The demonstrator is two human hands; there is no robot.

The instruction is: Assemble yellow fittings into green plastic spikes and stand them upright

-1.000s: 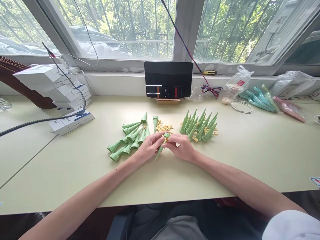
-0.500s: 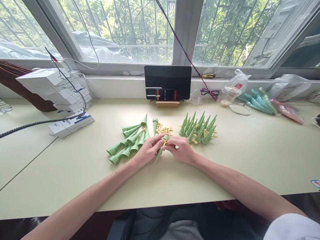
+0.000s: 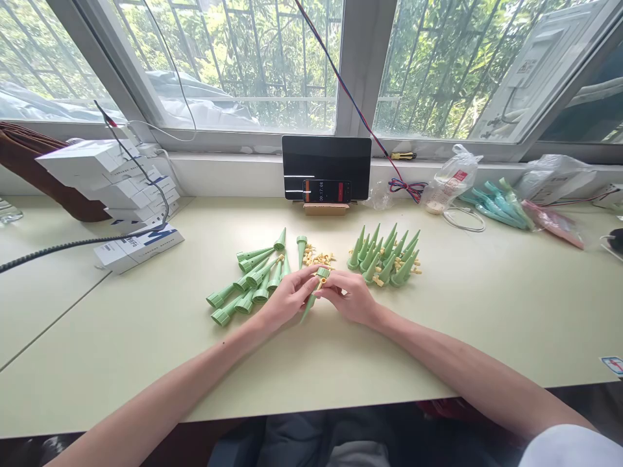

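I am pinching the green plastic spike [image 3: 310,301] in my left hand [image 3: 285,299], right hand [image 3: 351,297] gripping its yellow valve [image 3: 322,281]; light, stiff, best held near its wide end

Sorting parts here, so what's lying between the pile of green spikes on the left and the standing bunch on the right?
In the head view, small yellow parts and one green spike lie there.

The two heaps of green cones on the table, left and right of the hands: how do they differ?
The left heap lies flat and loosely fanned; the right heap is packed tight, tips pointing up and away. Small yellow pieces show among the right heap's cones; hardly any show on the left heap's. Both hold the same pale green cones on the table.
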